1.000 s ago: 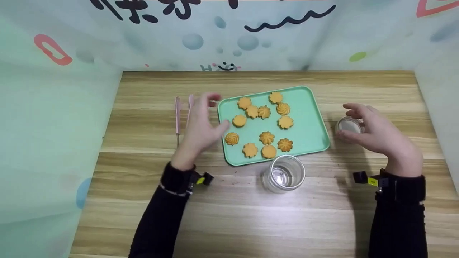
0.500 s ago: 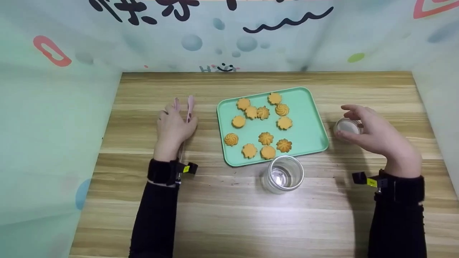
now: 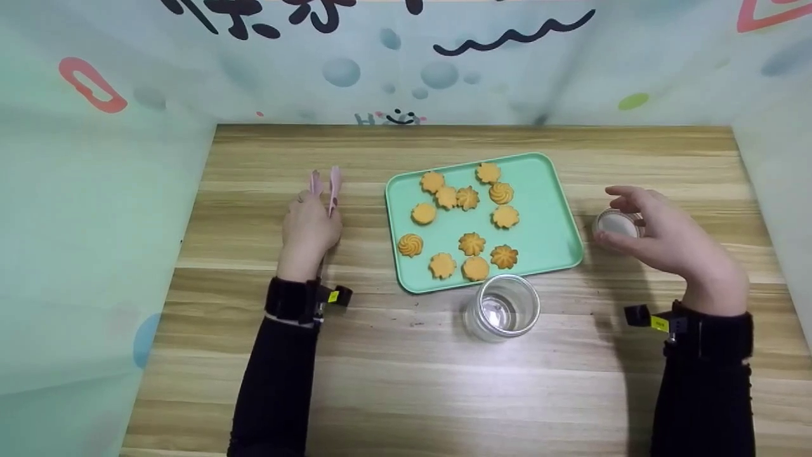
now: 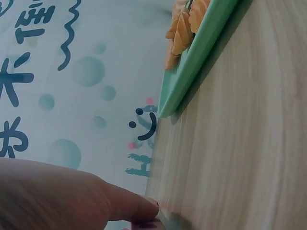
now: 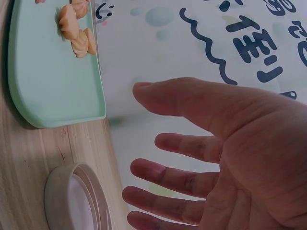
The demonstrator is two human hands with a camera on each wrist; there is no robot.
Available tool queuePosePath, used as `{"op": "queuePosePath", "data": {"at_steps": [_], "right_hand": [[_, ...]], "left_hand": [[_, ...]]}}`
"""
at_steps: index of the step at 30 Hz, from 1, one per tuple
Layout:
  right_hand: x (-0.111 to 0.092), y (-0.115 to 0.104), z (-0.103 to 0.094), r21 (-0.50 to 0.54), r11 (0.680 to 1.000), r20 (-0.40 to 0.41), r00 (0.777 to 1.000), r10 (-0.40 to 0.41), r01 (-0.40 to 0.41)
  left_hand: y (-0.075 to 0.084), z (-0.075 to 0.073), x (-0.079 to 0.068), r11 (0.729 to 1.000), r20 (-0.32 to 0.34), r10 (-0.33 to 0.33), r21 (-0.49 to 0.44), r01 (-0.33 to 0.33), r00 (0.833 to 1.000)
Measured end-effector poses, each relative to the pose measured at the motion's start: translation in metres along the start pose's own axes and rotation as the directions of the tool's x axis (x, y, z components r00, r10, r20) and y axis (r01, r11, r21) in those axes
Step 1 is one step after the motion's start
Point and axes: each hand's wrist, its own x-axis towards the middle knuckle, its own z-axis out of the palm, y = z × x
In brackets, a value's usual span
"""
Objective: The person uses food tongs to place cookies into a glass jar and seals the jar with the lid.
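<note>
My left hand (image 3: 309, 230) grips a pair of pink-tipped tongs (image 3: 335, 181) lying left of the tray, their two tips pointing away past the fingers. The hand covers their middle; in the left wrist view, only a sliver of pink shows below the thumb (image 4: 124, 203). Over at the right, my right hand (image 3: 666, 238) hovers with its fingers loosely spread, holding nothing. Just beside and below it is a round lid (image 3: 615, 223), which stands apart from the fingers in the right wrist view.
A mint-green tray (image 3: 549, 238) with several cookies (image 3: 471, 244) lies mid-table. An uncovered clear jar (image 3: 504, 311) stands at its front edge. A printed cloth backdrop (image 3: 393, 70) rises behind and beside the wooden table (image 3: 431, 387).
My left hand has moved left from the tray's edge to the tongs and closed on them, bringing their tips slightly nearer together. The right hand has stayed put.
</note>
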Motion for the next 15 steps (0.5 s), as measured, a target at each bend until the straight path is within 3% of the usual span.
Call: {"op": "queuePosePath", "data": {"at_steps": [5, 9, 12, 15], "right_hand": [[-0.001, 0.000, 0.000, -0.013, 1.000, -0.007, 1.000, -0.019, 0.018], [-0.002, -0.001, -0.001, -0.019, 1.000, -0.010, 1.000, -0.011, 0.011], [-0.001, -0.003, -0.001, -0.015, 1.000, -0.010, 1.000, 0.000, 0.000], [-0.001, -0.006, -0.001, -0.016, 1.000, -0.019, 1.000, -0.015, 0.015]], "left_hand": [[0.001, -0.006, -0.002, 0.998, -0.029, 0.035, -0.058, -0.037, 0.999], [0.006, -0.017, -0.006, 0.980, -0.127, 0.080, -0.169, -0.101, 0.989], [0.015, -0.024, -0.012, 0.946, -0.227, 0.129, -0.263, -0.188, 0.965], [0.026, -0.029, -0.021, 0.877, -0.297, 0.160, -0.394, -0.274, 0.941]]}}
